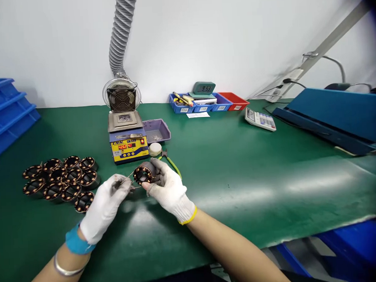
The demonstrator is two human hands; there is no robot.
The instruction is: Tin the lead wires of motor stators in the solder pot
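Note:
Both my hands wear white knit gloves. My right hand [169,187] is closed round a dark ring-shaped motor stator [144,174] with copper windings, held just above the green mat [239,168]. My left hand [105,205] pinches thin wire leads [129,179] that run to the stator's left side. To the left, several similar stators [63,181] lie grouped on the mat.
A blue and yellow solder pot [127,139] with a fan and grey extraction hose stands behind my hands, beside a purple tray [156,130], a white round object [155,149] and green-handled cutters [172,163]. Small bins [205,103], a calculator [260,119] and stacked blue crates [6,111] lie farther off.

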